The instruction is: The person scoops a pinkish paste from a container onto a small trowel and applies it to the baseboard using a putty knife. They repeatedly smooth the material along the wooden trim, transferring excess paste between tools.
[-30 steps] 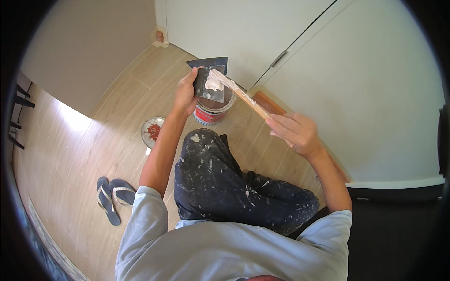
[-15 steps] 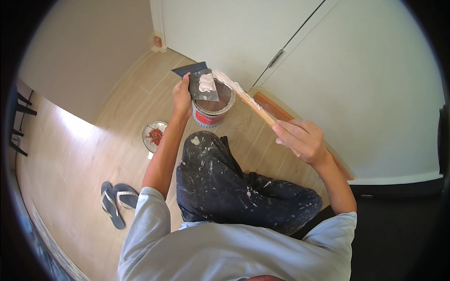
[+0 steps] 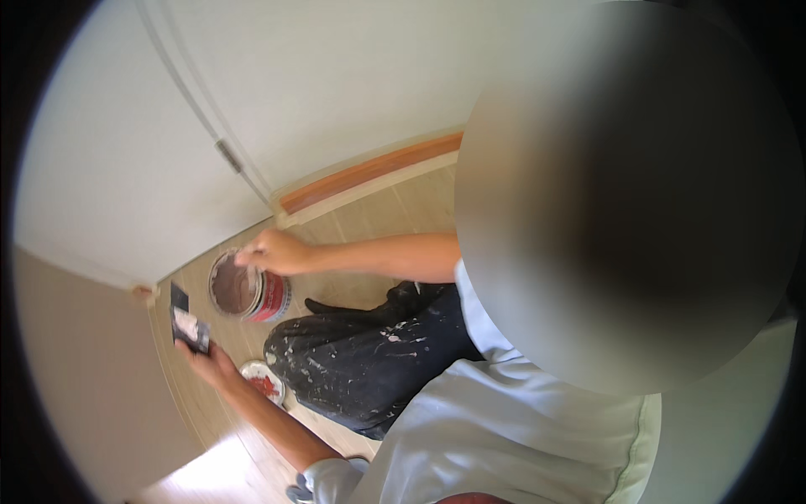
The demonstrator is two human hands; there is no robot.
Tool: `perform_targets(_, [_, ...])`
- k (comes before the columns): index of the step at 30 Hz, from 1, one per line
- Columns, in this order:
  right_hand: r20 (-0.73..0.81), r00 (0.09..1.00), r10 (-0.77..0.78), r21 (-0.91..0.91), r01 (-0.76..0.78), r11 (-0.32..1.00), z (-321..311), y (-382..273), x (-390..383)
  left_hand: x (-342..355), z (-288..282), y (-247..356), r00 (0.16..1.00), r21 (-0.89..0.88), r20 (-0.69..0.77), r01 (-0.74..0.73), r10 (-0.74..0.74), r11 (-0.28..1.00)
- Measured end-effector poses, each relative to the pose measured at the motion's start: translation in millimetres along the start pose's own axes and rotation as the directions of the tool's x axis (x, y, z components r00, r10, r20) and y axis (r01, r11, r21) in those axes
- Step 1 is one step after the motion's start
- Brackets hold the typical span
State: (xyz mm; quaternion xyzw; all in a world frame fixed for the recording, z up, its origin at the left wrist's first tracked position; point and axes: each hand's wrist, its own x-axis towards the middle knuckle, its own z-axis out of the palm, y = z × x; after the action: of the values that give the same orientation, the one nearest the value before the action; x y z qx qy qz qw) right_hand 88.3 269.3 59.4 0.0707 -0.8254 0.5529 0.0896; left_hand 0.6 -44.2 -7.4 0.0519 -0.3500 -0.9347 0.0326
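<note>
My left hand point(image 3: 211, 365) is closed around the edge of a flat, dark filling blade point(image 3: 201, 339) bearing a dab of pale pink putty point(image 3: 185, 323). A second dark edge sticks out beyond it. Over the rim of an open can point(image 3: 274, 296) with a red and grey label, my right hand point(image 3: 277, 252) is closed on a wooden stick point(image 3: 253, 281). The stick's lower part reaches into the can and is blurred. Brownish pink putty coats the can's inside.
A round dish point(image 3: 265, 383) with red bits stands on the wood-look floor by my left forearm. Beyond the can are white door panels point(image 3: 109, 151) and an orange-brown wooden strip point(image 3: 369, 172). Dark sandals point(image 3: 300, 490) lie at the bottom. A blurred round patch hides the right side.
My view has turned, so the can now appears further left. My right hand has brought the putty-covered stick down to the can. My left hand with the filling blade is now away from the can.
</note>
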Motion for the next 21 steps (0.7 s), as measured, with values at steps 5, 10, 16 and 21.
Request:
perform_targets(5, [0.048,0.984,0.170,-0.219,-0.155,0.963,42,22,9,-65,55,7,0.999,0.050,-0.040,0.019,-0.017,0.999])
perform_targets(10, [-0.124,0.992,0.025,-0.292,-0.061,0.954,26,3,-7,-109,87,17,0.998,0.059,-0.012,0.067,-0.066,0.996])
perform_targets(16, [-0.113,0.965,0.236,0.560,-0.135,0.818,-16,-25,-101,-184,138,-20,0.951,0.131,0.056,0.294,-0.303,0.947])
perform_targets(21, [-0.095,0.921,0.379,0.759,-0.179,0.626,-33,-32,-165,-243,169,-79,0.781,0.354,0.323,0.425,-0.535,0.833])
